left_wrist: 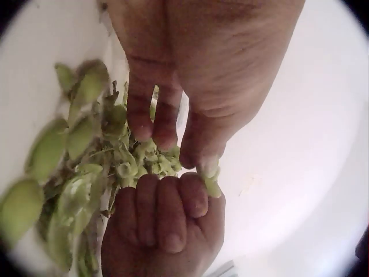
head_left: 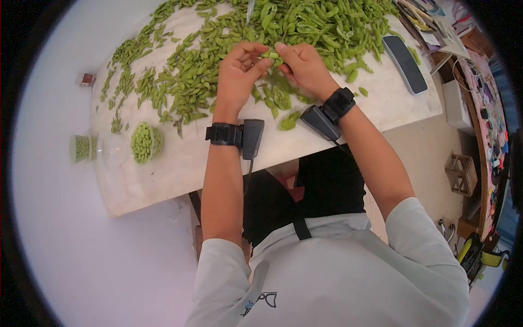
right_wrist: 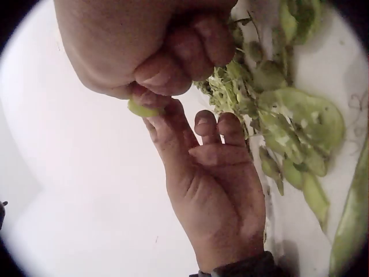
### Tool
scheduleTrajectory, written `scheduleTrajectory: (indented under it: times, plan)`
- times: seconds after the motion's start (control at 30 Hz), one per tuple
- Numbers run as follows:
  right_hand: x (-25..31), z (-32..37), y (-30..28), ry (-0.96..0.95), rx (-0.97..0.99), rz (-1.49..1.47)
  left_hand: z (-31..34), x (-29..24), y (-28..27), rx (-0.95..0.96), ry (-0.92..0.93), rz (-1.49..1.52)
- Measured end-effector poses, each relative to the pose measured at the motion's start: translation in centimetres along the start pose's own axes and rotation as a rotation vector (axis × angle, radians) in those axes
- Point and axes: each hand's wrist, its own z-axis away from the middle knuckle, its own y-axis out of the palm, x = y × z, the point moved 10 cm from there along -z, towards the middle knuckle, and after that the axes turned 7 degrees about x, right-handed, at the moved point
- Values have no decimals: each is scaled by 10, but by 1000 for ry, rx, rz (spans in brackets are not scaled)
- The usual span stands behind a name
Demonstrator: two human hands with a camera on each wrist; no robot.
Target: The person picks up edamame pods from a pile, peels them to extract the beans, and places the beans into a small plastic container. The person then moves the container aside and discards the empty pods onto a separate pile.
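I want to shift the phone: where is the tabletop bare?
Bare tabletop lies between the cup of shelled beans and left wristband, and between the phone and near edge. Edamame pods crowd the far side, past the left hand and right hand.

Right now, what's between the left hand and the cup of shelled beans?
Head view: from the left hand, loose green pods, then a narrow bare strip of tabletop beside the cup of shelled beans.

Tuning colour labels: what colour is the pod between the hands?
Light green; the pod shows best in the head view.
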Motion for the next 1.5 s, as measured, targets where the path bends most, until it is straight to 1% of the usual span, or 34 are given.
scheduleTrajectory:
  times: [0.07, 0.17, 0.27, 0.37, 0.47, 0.57, 0.7, 0.77, 0.97, 1.07, 1.17, 1.27, 1.37, 1.47, 1.5]
  plan:
    - [0, 0, 0, 2, 6, 0, -1, 8, 3, 35, -61, 2]
    - [0, 0, 0, -11, 11, 2, -1, 11, 6, 79, -58, 41]
    - [10, 0, 3, -82, 27, 87, -2, 14, 6, 71, -57, 101]
    - [6, 0, 4, -55, 40, 46, -2, 12, 5, 65, -33, -6]
    - [2, -1, 4, -42, 32, 82, -2, 9, 5, 43, -3, -31]
    - [8, -1, 2, -79, -7, 168, -3, 11, 7, 78, -28, -30]
    - [3, -1, 3, -40, 11, 122, -1, 14, 10, 93, -50, 95]
    - [4, 0, 3, -25, 13, 121, -1, 13, 11, 87, -45, 121]
    - [4, -3, 4, -94, 15, 140, 2, 10, 7, 46, -85, -7]
    - [0, -2, 8, -17, 47, 152, 1, 1, 7, 61, 35, -201]
    - [-1, -5, 7, -65, 28, 216, 2, -1, 7, 18, 87, -286]
    - [1, -3, 5, -60, 23, 167, 1, 1, 3, -10, 42, -217]
    - [1, -4, 2, -57, -8, 186, 3, 0, -16, -133, 54, -64]
    - [5, -3, 3, -101, -22, 187, 3, -6, -13, -159, 48, -83]
    - [3, -3, 3, -82, -17, 181, 2, -7, -9, -126, 72, -127]
